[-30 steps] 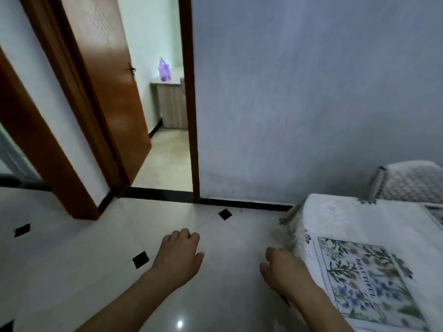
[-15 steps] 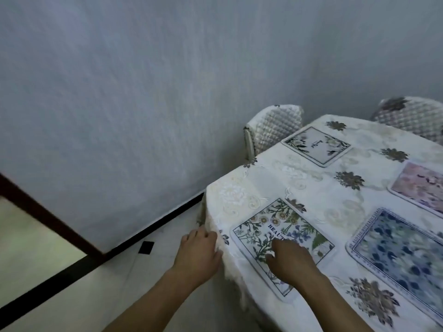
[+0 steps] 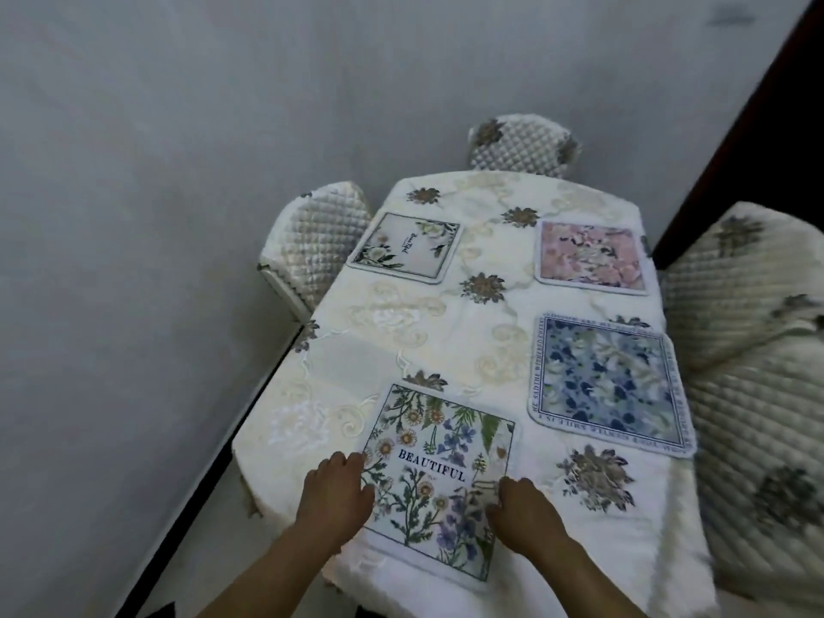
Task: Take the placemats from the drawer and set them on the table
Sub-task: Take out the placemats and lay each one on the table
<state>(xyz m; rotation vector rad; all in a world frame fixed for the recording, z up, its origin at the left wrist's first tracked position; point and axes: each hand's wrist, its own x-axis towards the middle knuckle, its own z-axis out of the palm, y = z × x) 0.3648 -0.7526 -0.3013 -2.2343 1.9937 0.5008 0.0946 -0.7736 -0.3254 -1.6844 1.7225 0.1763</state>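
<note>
Several floral placemats lie flat on the white embroidered tablecloth of the table [image 3: 450, 336]. The nearest one, printed "BEAUTIFUL" [image 3: 439, 443], sits at the front edge. My left hand [image 3: 336, 497] rests on its left border, fingers lightly bent. Over its lower right part lies my right hand [image 3: 524, 512], fingertips pressing the mat. A blue placemat [image 3: 606, 385] is at the right, a pink one [image 3: 591, 256] behind it, and a white-flower one [image 3: 405, 247] at the far left. No drawer is in view.
Quilted chairs stand around the table: one at the left [image 3: 312, 243], one at the far end [image 3: 521, 147], one at the right [image 3: 749, 350]. A grey wall runs close along the left side. Pale floor shows at the lower left.
The view has swung from the doorway and floor onto the table. Both hands moved onto the "BEAUTIFUL" placemat, the left from off the table's corner to the mat's left border.
</note>
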